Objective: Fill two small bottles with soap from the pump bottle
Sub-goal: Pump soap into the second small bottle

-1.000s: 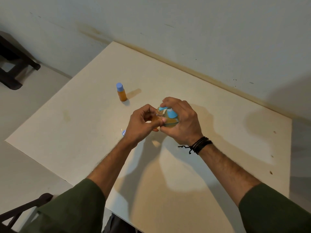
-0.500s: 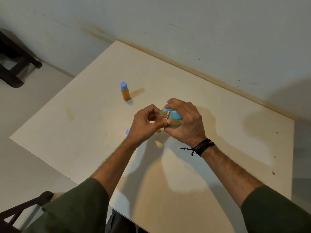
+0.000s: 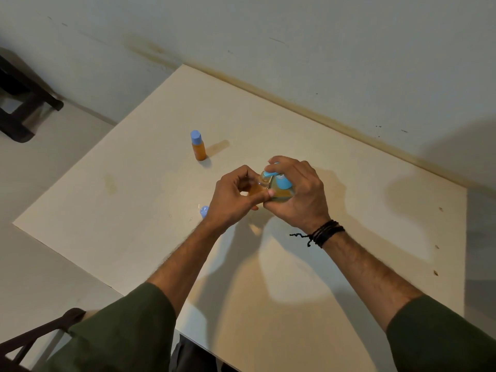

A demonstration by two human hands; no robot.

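The pump bottle [image 3: 280, 189], set near the middle of the tabletop [image 3: 308, 267], is gripped by the right hand [image 3: 298, 194], whose fingers are curled over its blue pump head. Touching its left side, an open small bottle [image 3: 253, 187] of orange soap is pinched in the grip of the left hand [image 3: 230, 201], its mouth under the spout. A capped small bottle [image 3: 198, 146] stands upright farther left and back, well apart. A loose blue cap [image 3: 204, 210] lies left of the pump bottle, beside the left wrist.

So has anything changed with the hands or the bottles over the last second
Nothing visibly changed. The left hand still holds the open small bottle under the spout, and the right hand still grips the pump bottle with fingers on its blue pump head. The capped small bottle and the loose blue cap stayed put on the table.
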